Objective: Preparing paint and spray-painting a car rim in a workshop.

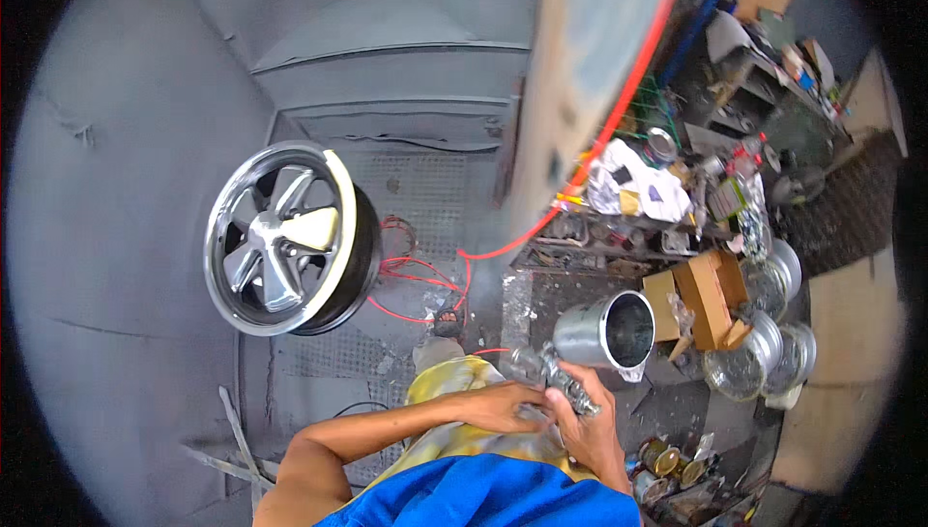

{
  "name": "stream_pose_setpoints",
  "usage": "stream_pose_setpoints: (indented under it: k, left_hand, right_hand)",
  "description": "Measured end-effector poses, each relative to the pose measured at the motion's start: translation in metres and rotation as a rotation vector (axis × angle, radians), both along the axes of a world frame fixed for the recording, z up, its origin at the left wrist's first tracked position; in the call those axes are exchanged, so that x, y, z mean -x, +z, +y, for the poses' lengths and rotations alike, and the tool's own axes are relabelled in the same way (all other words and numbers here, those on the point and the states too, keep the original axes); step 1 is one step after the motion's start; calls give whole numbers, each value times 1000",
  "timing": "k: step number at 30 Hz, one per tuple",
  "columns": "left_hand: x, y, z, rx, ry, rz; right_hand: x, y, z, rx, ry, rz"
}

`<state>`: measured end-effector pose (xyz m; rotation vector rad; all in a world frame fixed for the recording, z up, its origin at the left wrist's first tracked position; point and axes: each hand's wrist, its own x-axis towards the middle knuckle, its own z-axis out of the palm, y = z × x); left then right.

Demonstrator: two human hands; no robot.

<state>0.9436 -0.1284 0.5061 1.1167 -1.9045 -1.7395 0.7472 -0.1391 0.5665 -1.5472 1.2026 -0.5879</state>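
My right hand [592,427] is closed around a metallic spray gun [568,384], held in front of my waist. A blurred, pale, cup-like part shows at the gun's left end. Close beside it is my left hand [505,405], its fingers reaching toward the gun. They are blurred and partly hidden, so their grip and any contact cannot be made out. Ahead on the left, a shiny five-spoke wheel rim [280,237] faces me at a tilt, with a bright yellowish glare along its right edge. What supports it is hidden.
A red hose [425,280] loops across the floor and up along a large blurred panel [580,73]. At right stand a metal pot [630,329], an open cardboard box [710,300], stacked clear containers [744,367] and a cluttered shelf [619,237]. Several cans [662,457] lie lower right.
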Motion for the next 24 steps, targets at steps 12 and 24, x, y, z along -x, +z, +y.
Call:
stream_pose_setpoints:
  k: [12, 24]
  left_hand:
    - [217, -56, 26, -425, -95, 521]
    - [208, -59, 15, -425, -1, 599]
  right_hand:
    - [131, -13, 11, 146, -512, -74]
    - [147, -39, 22, 454, -258, 269]
